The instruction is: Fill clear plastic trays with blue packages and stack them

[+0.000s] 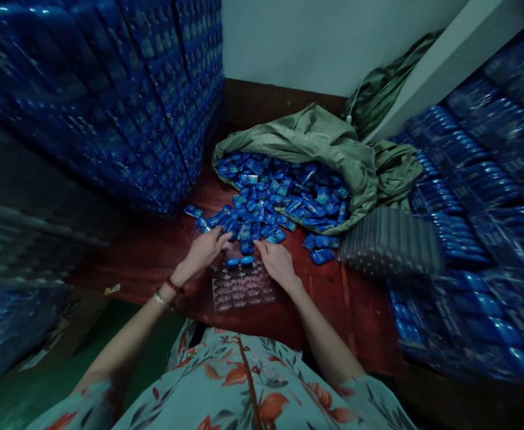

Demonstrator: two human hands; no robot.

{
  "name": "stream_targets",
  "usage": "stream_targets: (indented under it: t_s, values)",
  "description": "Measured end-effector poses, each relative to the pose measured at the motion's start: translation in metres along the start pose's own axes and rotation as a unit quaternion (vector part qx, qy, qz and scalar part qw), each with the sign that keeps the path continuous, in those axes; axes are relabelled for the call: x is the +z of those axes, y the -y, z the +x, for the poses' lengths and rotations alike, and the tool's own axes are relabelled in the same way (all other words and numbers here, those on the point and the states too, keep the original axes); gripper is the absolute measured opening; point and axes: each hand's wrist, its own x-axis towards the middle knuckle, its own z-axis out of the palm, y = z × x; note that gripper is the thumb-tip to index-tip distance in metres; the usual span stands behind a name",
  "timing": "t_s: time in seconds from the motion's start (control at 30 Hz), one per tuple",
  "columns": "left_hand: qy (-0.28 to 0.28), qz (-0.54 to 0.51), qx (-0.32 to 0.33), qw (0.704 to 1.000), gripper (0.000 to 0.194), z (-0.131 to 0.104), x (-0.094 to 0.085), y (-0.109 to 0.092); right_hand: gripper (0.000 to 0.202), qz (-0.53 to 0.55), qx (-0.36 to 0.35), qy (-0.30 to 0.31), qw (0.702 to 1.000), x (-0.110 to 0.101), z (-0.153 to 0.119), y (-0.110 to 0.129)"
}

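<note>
My left hand [204, 248] is at the near edge of a heap of small blue packets [262, 209], thumb and index finger a little apart beside the packets. Across from it, my right hand [276, 263] has its fingertips drawn together close to a blue packet [246, 246]; whether they grip anything is hidden. Below and between both hands lies a clear plastic tray [244, 292] with rows of moulded hollows. Two shiny blue pieces [239, 262] lie side by side in its far row.
A green woven sack [306, 134] lies open behind the heap, spilling packets onto the red table [315, 292]. Stacked clear trays [387, 242] stand to the right. Tall stacks of blue packs [154, 107] rise at left, with more blue packs [481, 179] at right.
</note>
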Motion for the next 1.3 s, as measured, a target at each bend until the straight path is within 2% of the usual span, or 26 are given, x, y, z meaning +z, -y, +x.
stream_targets:
  t_s: [0.07, 0.1, 0.2, 0.3, 0.37, 0.43, 0.5, 0.57, 0.67, 0.77, 0.9, 1.0, 1.07, 1.2, 1.3]
  values:
    - [-0.036, 0.023, -0.071, 0.997, 0.044, 0.019, 0.007, -0.002, 0.053, -0.009, 0.047, 0.012, 0.999, 0.0, 0.018, 0.004]
    - [-0.048, 0.037, -0.082, 0.995, 0.044, 0.028, 0.013, -0.003, 0.053, -0.016, 0.057, 0.019, 0.998, 0.002, 0.026, 0.008]
    - [-0.064, 0.052, -0.064, 0.995, 0.035, 0.048, 0.031, -0.008, 0.049, -0.018, 0.06, 0.023, 0.998, 0.008, 0.045, 0.019]
    - [-0.076, 0.038, -0.057, 0.995, 0.023, 0.054, 0.035, -0.004, 0.037, -0.005, 0.031, 0.0, 0.999, 0.014, 0.048, 0.022]
    - [-0.086, 0.025, -0.057, 0.994, 0.02, 0.047, 0.027, 0.004, 0.032, 0.018, 0.023, -0.032, 0.999, 0.015, 0.042, 0.016]
    - [-0.126, -0.023, -0.044, 0.991, 0.021, 0.028, 0.015, 0.016, 0.032, 0.074, 0.046, -0.069, 0.994, 0.015, 0.029, 0.003]
    - [-0.185, -0.093, -0.02, 0.978, 0.023, -0.002, 0.004, 0.027, 0.032, 0.157, 0.068, -0.094, 0.981, 0.012, 0.009, -0.015]
    - [-0.213, -0.139, -0.008, 0.967, 0.023, -0.039, -0.002, 0.035, 0.03, 0.224, 0.045, -0.083, 0.97, 0.009, -0.017, -0.034]
    - [-0.177, -0.162, -0.025, 0.97, 0.027, -0.093, 0.002, 0.034, 0.025, 0.26, -0.076, -0.018, 0.962, 0.004, -0.051, -0.051]
    - [-0.145, -0.194, -0.043, 0.969, 0.03, -0.121, 0.019, 0.018, 0.02, 0.258, -0.126, -0.022, 0.958, 0.006, -0.066, -0.047]
    - [-0.179, -0.188, 0.007, 0.966, 0.021, -0.114, 0.045, -0.002, 0.023, 0.206, -0.157, -0.068, 0.964, 0.016, -0.056, -0.028]
    - [-0.21, -0.128, 0.072, 0.967, 0.028, -0.098, 0.056, -0.005, 0.029, 0.118, -0.209, -0.062, 0.969, 0.022, -0.05, -0.022]
    - [-0.226, -0.09, 0.109, 0.964, 0.032, -0.091, 0.058, -0.003, 0.034, 0.08, -0.228, -0.07, 0.968, 0.026, -0.048, -0.024]
    - [-0.227, -0.055, 0.156, 0.96, 0.035, -0.087, 0.056, 0.001, 0.035, 0.092, -0.248, -0.123, 0.956, 0.033, -0.039, -0.033]
    - [-0.219, -0.044, 0.164, 0.961, 0.035, -0.086, 0.052, 0.003, 0.035, 0.089, -0.286, -0.112, 0.947, 0.029, -0.027, -0.034]
